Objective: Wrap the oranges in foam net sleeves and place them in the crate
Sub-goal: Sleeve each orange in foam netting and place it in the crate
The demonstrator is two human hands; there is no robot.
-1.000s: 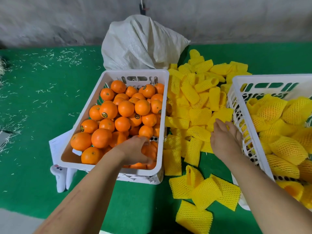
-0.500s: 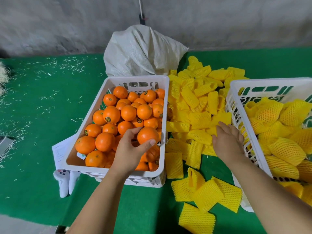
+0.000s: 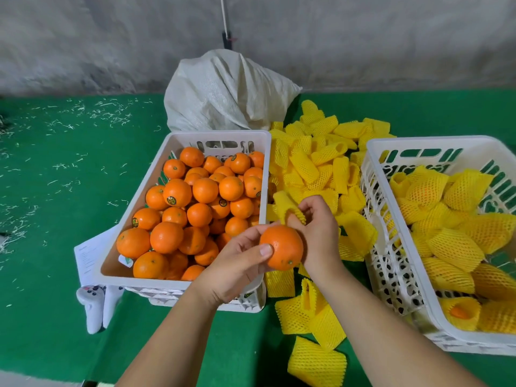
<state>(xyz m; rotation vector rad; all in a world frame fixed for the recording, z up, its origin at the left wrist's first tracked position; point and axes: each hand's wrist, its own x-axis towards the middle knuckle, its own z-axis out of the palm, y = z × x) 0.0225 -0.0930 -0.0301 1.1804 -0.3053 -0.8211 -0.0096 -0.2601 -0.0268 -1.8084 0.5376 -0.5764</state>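
Holding one bare orange (image 3: 282,247) over the near right corner of the left crate (image 3: 178,280), the left hand (image 3: 237,270) is keeping its grip clamped on the fruit, thumb pressing the near face, fingers curling behind. The right hand (image 3: 318,233) is sitting just right of the orange, touching it, its grip pinched together on a yellow foam net sleeve (image 3: 287,208) that is sticking up and leftward from the fingertips. The left crate, white plastic, is lying heaped with unwrapped oranges (image 3: 192,208), several showing small round stickers. Loose sleeves (image 3: 315,166) are lying piled on the green counter (image 3: 61,191) between the two crates, with more trailing toward the near edge. The right crate (image 3: 391,275), also white, is holding netted oranges (image 3: 452,247). A white woven sack (image 3: 223,93) is slumping at the far side behind the left crate, against a grey wall. Paper (image 3: 86,261) is poking out from under the left crate's near left corner.
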